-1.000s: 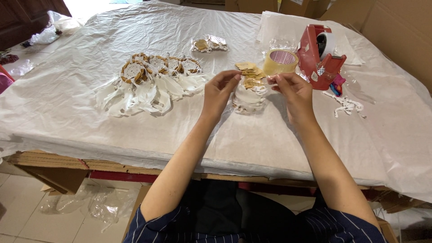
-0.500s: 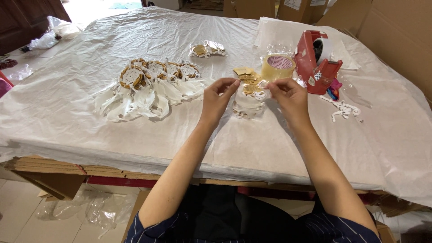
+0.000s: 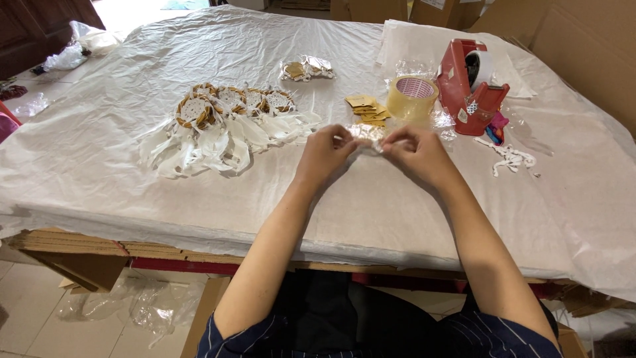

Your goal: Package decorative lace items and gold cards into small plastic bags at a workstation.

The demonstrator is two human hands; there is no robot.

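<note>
Small clear plastic packet point(image 3: 366, 134) was held between both hands, just above the counter's middle, a bit toward the far edge. It looked crinkled, with a pale item inside; what exactly, could not tell. Left hand point(image 3: 324, 151) pinched the packet's left end with thumb and fingertips. Right hand point(image 3: 416, 151) pinched the right end the same way, fingers curled in. Both hands were close together, almost touching over the packet.

Step in hand, as judged: working on the packet's opening, folding or closing it. Next move would likely call for a steady pinch on one end while the other hand frees up, and care not to tear the thin film.

Just beyond the hands lay a small stack of tan card tags point(image 3: 368, 109). Beside it stood a roll of clear tape point(image 3: 412, 97), then a red tape dispenser point(image 3: 470, 86) toward the far right corner. White string scraps point(image 3: 511, 159) lay right of the hands. Toward the left, a row of small woven dreamcatchers with white feathers point(image 3: 222, 119) lay spread out. Near the far edge sat finished clear packets point(image 3: 307, 67). White paper sheet point(image 3: 99, 166) covered the counter.
</note>
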